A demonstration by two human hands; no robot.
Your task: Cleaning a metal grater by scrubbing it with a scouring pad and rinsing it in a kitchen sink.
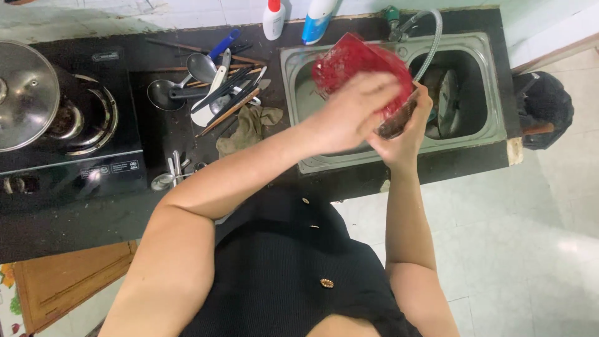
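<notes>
Over the steel sink, the left hand presses closed fingers onto the near face of the red mesh scrubber, while the right hand grips a dark glass just beneath it.

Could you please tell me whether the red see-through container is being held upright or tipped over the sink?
Tipped: the red see-through plastic container is tilted on edge over the steel sink, gripped by the left hand and right hand.

Red mesh scrubber; steel-grey sink; black countertop; olive rag
</notes>
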